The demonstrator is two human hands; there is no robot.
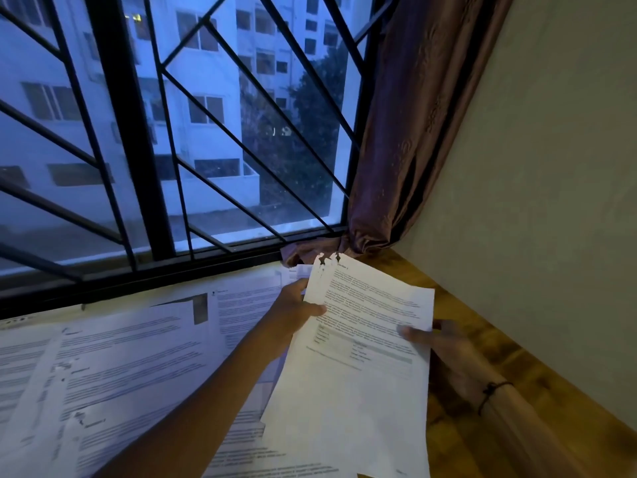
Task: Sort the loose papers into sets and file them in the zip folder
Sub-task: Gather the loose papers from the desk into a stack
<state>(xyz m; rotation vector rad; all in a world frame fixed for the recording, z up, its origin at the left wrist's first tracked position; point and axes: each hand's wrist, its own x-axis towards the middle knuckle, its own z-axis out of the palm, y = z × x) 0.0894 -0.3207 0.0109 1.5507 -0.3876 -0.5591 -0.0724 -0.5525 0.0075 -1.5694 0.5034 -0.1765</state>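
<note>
Left hand [296, 315] and right hand [437, 343] pinching opposite edges of a torn-cornered sheaf [358, 346], thumbs on top; more papers [120, 357] spread left of both.

Left hand [298, 313] pinches the sheet's left edge, thumb on top; right hand [436, 343] pinches its right edge; forearms converge.

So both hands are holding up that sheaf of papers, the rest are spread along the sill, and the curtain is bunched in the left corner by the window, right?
Not quite: the curtain is bunched in the right corner, as the head view shows. The rest stands: the left hand and right hand hold up the sheaf, and the other papers lie spread along the sill.
</note>
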